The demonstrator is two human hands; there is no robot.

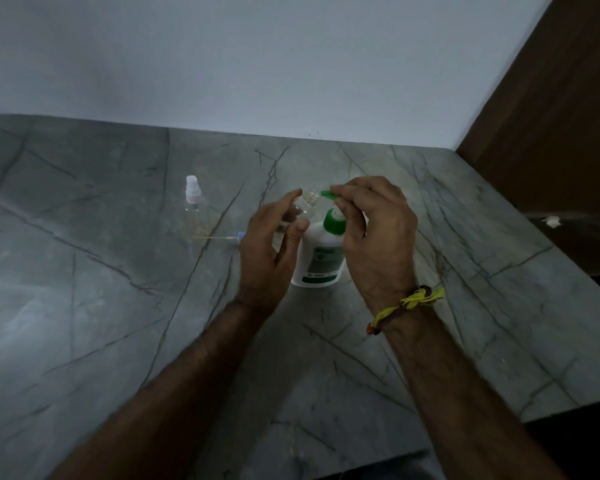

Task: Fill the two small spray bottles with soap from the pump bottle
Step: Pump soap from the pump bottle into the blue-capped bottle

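Observation:
A white pump bottle with a green collar and green spout stands at the middle of the grey marble table. My right hand rests on the green pump head, fingers curled over it. My left hand grips a small clear spray bottle, uncapped and tilted, its threaded mouth just beside the green spout. A second clear spray bottle with its white spray cap on stands to the left.
A loose spray top with a blue collar and a thin dip tube lies on the table left of my left hand. A white wall runs behind the table, a brown panel at the right. The table's right edge drops off.

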